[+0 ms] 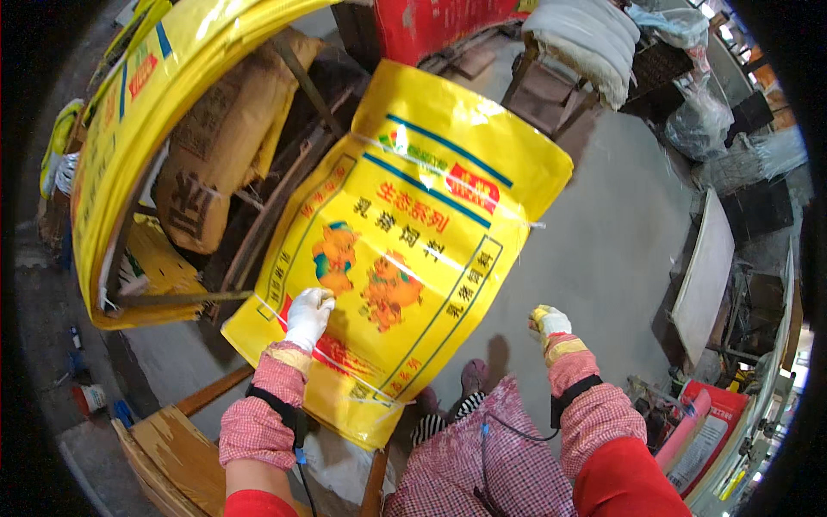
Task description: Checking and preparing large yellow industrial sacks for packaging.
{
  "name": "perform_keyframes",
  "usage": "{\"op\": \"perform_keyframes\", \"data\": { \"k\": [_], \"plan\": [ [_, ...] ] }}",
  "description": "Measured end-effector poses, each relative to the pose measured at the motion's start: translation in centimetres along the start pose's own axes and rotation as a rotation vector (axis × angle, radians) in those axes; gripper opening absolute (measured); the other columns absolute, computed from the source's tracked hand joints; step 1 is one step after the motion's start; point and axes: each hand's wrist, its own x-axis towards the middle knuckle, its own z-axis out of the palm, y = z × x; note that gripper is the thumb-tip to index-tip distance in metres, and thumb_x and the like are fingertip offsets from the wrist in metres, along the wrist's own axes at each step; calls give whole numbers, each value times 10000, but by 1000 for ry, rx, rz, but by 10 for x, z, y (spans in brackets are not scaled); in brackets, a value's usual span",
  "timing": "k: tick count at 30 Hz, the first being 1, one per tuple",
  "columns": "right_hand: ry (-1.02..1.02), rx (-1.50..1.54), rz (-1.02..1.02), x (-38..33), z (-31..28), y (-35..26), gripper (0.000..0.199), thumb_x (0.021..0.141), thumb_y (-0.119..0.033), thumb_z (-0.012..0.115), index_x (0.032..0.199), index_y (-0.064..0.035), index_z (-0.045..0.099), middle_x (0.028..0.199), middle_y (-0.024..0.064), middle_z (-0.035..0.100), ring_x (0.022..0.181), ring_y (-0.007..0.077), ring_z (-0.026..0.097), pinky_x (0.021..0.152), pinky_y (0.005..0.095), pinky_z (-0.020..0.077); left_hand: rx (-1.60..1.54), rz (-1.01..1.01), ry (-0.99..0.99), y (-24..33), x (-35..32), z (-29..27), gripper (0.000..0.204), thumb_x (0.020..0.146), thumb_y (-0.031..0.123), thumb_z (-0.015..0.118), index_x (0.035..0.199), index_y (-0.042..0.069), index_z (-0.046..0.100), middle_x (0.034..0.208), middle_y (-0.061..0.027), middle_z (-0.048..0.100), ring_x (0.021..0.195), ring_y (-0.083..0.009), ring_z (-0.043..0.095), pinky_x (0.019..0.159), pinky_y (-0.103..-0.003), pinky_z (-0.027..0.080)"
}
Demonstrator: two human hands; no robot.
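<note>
A large yellow feed sack (392,233), printed with cartoon pigs, lies flat and slanting before me, its top end away to the right. My left hand (308,319), in a white glove, is over its lower left part with the fingers curled closed. Whether it pinches the sack or something thin is hidden. My right hand (550,322), in a white glove with yellowish fingers, hovers right of the sack, apart from it. Its fingers are drawn together, and anything in them is too small to make out. Pale threads stick out at the sack's edges.
At the left, a thick pile of folded yellow sacks (103,198) hangs over a metal frame, with brown sacks (215,155) inside it. A wooden stool (177,457) stands at lower left. White padding covers a seat (581,43) at the back. A pale board (702,276) leans at right.
</note>
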Motion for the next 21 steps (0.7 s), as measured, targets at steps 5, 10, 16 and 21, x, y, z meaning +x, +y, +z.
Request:
{"op": "perform_keyframes", "data": {
  "k": [5, 10, 16, 21],
  "plan": [
    [78, -106, -157, 32, 22, -93, 366, 809, -199, 642, 1153, -84, 593, 925, 71, 661, 796, 212, 639, 747, 403, 510, -38, 101, 91, 45, 124, -17, 216, 829, 216, 612, 968, 57, 656, 983, -166, 639, 950, -334, 594, 838, -396, 472],
    [532, -501, -718, 83, 64, -203, 528, 755, -252, 678, 1240, -84, 553, 1224, 188, 552, 1153, 341, 504, 969, 389, 404, 8, 269, 228, 70, 279, 2, 269, 850, 256, 604, 971, 18, 632, 990, -183, 627, 966, -349, 582, 870, -400, 458],
    [624, -1153, -843, 150, 55, -287, 679, 661, -212, 729, 1296, -136, 501, 1339, 185, 441, 1235, 360, 396, 1044, 434, 331, 46, 97, 257, 66, 480, 37, 728, 838, 460, 635, 1302, -48, 400, 1294, -255, 481, 1200, -351, 474, 1015, -384, 361],
    [146, 10, -483, 216, 24, -243, 826, 742, -154, 700, 1437, -169, 255, 1467, 133, 287, 1304, 342, 336, 1065, 390, 332, -14, -148, -152, 16, 604, 86, 978, 781, 525, 672, 1447, -4, 190, 1442, -225, 324, 1332, -391, 298, 1106, -366, 251]
  ]
}}
